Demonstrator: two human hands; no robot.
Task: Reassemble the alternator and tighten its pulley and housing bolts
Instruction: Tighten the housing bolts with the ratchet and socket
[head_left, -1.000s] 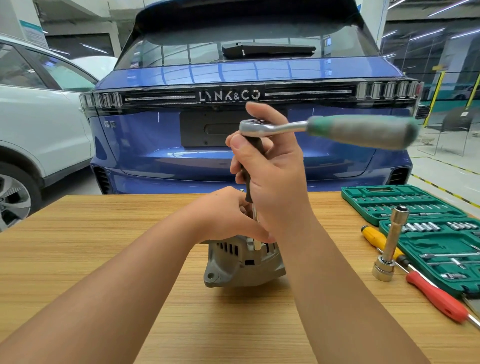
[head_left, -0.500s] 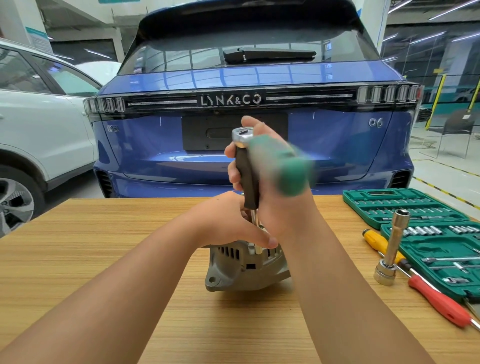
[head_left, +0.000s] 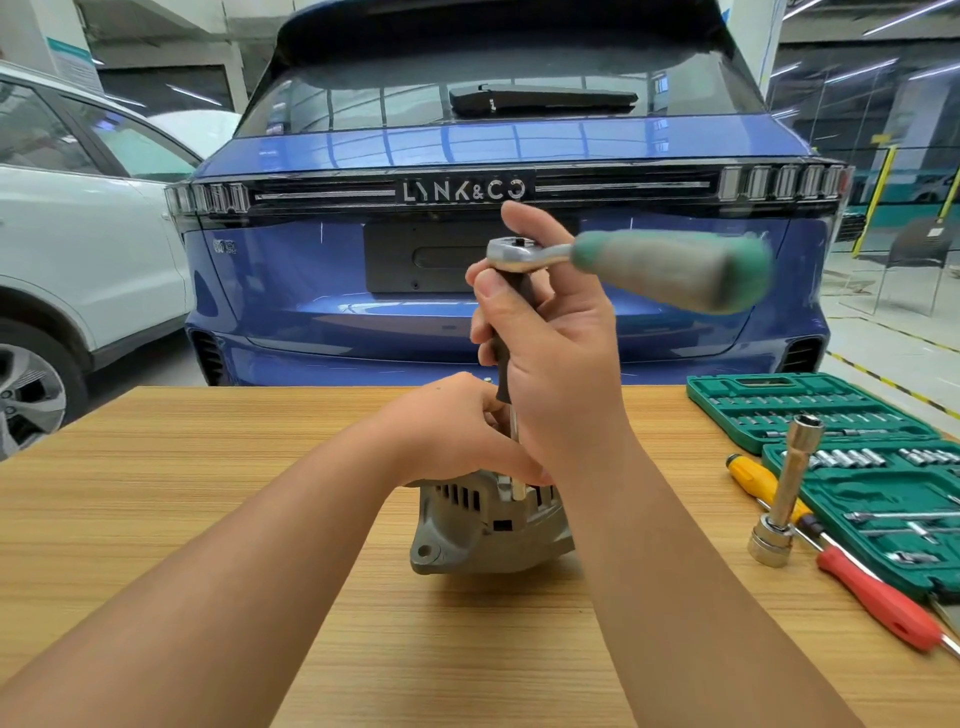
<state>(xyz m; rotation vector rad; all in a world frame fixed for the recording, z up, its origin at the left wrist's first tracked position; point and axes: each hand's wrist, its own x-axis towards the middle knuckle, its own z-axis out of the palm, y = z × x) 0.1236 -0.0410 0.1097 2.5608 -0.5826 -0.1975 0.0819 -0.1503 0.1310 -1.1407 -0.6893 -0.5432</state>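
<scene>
A grey cast alternator (head_left: 483, 525) stands on the wooden table (head_left: 208, 493) at the centre. My left hand (head_left: 457, 431) grips its top and holds it steady. A ratchet (head_left: 660, 270) with a green handle sits on a black extension bar (head_left: 511, 332) that runs straight down to the alternator's housing. My right hand (head_left: 550, 353) is curled round that upright bar just under the ratchet head. The green handle points to the right and is blurred. The bolt under the bar's tip is hidden by my hands.
An open green socket case (head_left: 841, 447) lies at the table's right edge. A long socket on a chrome base (head_left: 784, 493) stands upright beside it. A yellow-handled screwdriver (head_left: 758, 478) and a red-handled one (head_left: 878, 603) lie there too. A blue car (head_left: 467, 156) is parked behind the table.
The ratchet handle swung from the right towards me and back out to the right. Both hands stayed where they were on the alternator and the bar.
</scene>
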